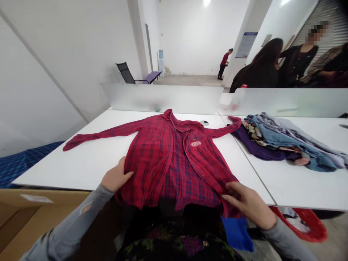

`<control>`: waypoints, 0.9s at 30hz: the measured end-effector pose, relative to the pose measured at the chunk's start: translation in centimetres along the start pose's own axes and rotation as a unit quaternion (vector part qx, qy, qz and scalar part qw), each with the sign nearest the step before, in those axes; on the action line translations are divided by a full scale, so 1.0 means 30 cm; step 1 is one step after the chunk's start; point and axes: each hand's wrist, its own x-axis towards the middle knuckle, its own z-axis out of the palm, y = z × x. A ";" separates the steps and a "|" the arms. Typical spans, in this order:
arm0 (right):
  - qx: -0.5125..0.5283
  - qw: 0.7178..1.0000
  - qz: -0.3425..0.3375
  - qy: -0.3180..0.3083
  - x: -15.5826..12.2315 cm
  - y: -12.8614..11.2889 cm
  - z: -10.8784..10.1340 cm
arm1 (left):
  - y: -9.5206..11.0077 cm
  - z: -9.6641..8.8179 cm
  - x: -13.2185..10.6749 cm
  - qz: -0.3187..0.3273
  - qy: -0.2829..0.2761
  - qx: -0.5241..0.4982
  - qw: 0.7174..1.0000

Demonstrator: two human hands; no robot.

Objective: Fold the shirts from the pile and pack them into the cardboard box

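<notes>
A red and navy plaid shirt [149, 156] lies spread on the white table, its front unbuttoned and both sleeves stretched out sideways. Its collar points away from me, and a pale round patch sits on the chest at the right. My left hand [116, 175] holds the shirt's left side edge, thumb on top and fingers mostly hidden behind the cloth. At the lower right corner of the hem, my right hand [250, 203] pinches the fabric between thumb and fingers. The bottom hem hangs over the table's front edge near my body.
On the right stands a pile of folded clothes [282, 139], touching the shirt's right cuff. Frosted dividers [168, 98] line the table's back. Below are a cardboard box [54, 217] at left and a red basket [315, 228] at right. Several people stand beyond.
</notes>
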 end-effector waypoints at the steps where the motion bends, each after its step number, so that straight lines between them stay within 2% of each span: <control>1: -0.013 1.000 -0.021 0.004 0.017 -0.023 0.033 | -0.001 0.005 -0.038 0.010 0.003 -0.016 1.000; 4: -0.070 0.996 -0.045 0.023 0.070 -0.057 0.100 | -0.002 0.025 -0.142 0.022 0.025 -0.094 0.995; 6: -0.069 0.996 -0.046 0.020 0.107 -0.062 0.099 | 0.003 0.027 -0.194 0.018 0.034 -0.193 0.980; 9: 0.047 0.998 -0.035 -0.004 0.157 -0.082 0.032 | 0.007 0.007 -0.246 -0.004 -0.004 -0.396 0.918; 11: 0.184 0.982 -0.006 -0.040 0.178 -0.116 -0.025 | -0.003 -0.011 -0.272 -0.023 -0.063 -0.458 0.886; 13: 0.297 0.947 0.017 -0.125 0.186 -0.161 -0.064 | -0.021 -0.026 -0.294 -0.030 -0.140 -0.400 0.905; 15: 0.324 0.910 0.003 -0.257 0.194 -0.202 -0.077 | -0.035 -0.044 -0.302 0.011 -0.176 -0.283 0.943; 17: 0.286 0.898 -0.032 -0.332 0.224 -0.228 -0.075 | -0.025 -0.070 -0.280 0.091 -0.129 -0.197 0.968; 18: 0.268 0.904 -0.048 -0.328 0.254 -0.234 -0.071 | -0.005 -0.085 -0.252 0.132 -0.088 -0.173 0.972; 19: 0.255 0.920 -0.062 -0.291 0.296 -0.236 -0.069 | 0.026 -0.097 -0.212 0.166 -0.050 -0.159 0.972; 20: 0.241 0.941 -0.075 -0.227 0.351 -0.235 -0.066 | 0.066 -0.105 -0.160 0.192 -0.019 -0.152 0.969; 22: 0.189 0.975 -0.097 -0.062 0.491 -0.227 -0.059 | 0.167 -0.098 -0.023 0.233 0.020 -0.152 0.960; 24: 0.089 0.986 -0.108 0.089 0.652 -0.220 -0.043 | 0.273 -0.058 0.133 0.250 0.062 -0.164 0.952; 25: 0.034 0.984 -0.107 0.137 0.733 -0.219 -0.031 | 0.320 -0.029 0.208 0.237 0.083 -0.154 0.955; 27: -0.070 0.979 -0.102 0.160 0.879 -0.217 0.001 | 0.389 0.037 0.332 0.201 0.107 -0.128 0.965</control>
